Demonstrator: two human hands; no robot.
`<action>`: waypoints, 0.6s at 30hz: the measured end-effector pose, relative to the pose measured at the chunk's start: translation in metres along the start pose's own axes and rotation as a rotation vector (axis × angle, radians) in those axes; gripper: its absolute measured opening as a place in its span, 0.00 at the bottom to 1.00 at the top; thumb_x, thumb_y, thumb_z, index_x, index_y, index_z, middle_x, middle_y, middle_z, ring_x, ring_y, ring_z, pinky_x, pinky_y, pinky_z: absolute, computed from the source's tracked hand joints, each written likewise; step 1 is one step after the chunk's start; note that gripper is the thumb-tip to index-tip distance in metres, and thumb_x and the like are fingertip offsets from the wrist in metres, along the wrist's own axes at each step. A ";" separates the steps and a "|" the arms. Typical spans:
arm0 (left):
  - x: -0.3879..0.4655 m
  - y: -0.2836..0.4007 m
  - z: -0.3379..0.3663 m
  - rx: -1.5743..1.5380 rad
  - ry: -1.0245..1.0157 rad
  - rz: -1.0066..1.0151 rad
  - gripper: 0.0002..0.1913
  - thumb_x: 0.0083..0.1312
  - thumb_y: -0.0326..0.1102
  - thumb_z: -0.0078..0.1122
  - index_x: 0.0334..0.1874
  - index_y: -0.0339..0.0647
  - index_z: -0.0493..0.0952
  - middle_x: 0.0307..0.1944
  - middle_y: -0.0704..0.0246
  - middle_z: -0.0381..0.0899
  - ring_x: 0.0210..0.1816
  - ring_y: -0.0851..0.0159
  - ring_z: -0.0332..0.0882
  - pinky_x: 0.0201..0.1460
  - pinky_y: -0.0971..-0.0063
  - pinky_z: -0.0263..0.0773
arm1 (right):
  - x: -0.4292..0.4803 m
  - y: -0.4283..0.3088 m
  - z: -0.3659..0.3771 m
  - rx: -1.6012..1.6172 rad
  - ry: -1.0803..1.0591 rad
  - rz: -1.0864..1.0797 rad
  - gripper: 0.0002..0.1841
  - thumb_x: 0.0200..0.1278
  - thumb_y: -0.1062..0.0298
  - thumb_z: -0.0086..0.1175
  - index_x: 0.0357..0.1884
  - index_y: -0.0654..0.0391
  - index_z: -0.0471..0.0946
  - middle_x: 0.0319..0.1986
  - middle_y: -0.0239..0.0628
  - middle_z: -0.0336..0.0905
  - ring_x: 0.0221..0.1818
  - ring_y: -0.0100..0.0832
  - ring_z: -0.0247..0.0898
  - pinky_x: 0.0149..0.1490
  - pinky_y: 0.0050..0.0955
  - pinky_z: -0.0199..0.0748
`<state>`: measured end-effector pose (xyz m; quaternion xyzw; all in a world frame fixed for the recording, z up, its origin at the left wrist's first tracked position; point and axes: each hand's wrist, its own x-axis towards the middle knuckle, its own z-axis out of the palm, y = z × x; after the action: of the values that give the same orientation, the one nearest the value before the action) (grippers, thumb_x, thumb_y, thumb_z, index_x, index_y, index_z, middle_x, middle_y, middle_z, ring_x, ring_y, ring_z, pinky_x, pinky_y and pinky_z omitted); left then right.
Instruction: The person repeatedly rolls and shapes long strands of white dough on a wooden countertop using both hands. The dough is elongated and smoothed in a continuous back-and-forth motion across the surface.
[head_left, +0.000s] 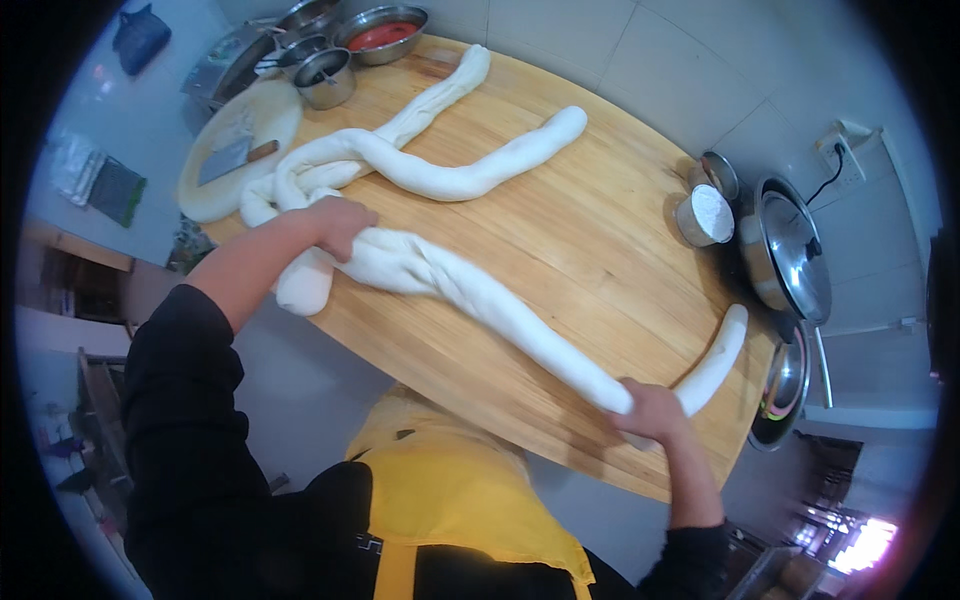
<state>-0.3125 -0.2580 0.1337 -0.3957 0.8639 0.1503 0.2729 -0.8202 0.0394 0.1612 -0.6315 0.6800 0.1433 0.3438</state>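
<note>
A long, thick rope of white dough (517, 319) runs slantwise across the wooden tabletop (600, 247). My left hand (341, 225) grips its upper left part, where the dough looks folded and twisted. Near the front right of the table my right hand (652, 411) is wrapped around the same rope, and a smooth rounded end sticks out beyond it. Behind my left hand more dough ropes (457, 180) lie crossed and looped, two of them reaching toward the wall. A blunt dough end (306, 289) hangs over the table's front edge below my left wrist.
At the left a dough scraper (229, 159) with a wooden handle rests on a round board (202, 191). Steel pots (326, 79) and a bowl with red contents (382, 36) stand behind it. A cup of white powder (705, 216) and a lidded steel pot (787, 247) line the right side.
</note>
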 end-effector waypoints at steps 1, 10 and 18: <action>-0.009 0.018 -0.007 0.022 -0.028 0.035 0.33 0.43 0.39 0.76 0.56 0.46 0.80 0.50 0.58 0.84 0.53 0.48 0.83 0.55 0.55 0.78 | -0.016 0.024 0.000 0.003 0.026 0.006 0.34 0.52 0.42 0.65 0.61 0.48 0.81 0.45 0.50 0.88 0.49 0.52 0.84 0.56 0.46 0.80; 0.053 0.301 -0.005 -0.028 -0.156 0.512 0.24 0.49 0.33 0.67 0.53 0.42 0.82 0.47 0.55 0.87 0.52 0.45 0.84 0.51 0.53 0.78 | -0.134 0.224 0.037 -0.296 0.207 0.237 0.35 0.41 0.51 0.76 0.58 0.47 0.83 0.43 0.49 0.85 0.49 0.53 0.82 0.53 0.48 0.80; 0.040 0.329 0.006 -0.463 -0.015 0.513 0.25 0.56 0.36 0.66 0.58 0.42 0.82 0.54 0.54 0.85 0.58 0.47 0.81 0.60 0.54 0.76 | -0.095 0.166 0.043 -0.119 0.313 0.080 0.43 0.45 0.58 0.76 0.68 0.57 0.75 0.67 0.52 0.73 0.71 0.54 0.66 0.74 0.48 0.64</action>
<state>-0.5838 -0.0683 0.1200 -0.2159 0.8762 0.4089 0.1357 -0.9700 0.1657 0.1521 -0.6377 0.7403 0.0967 0.1897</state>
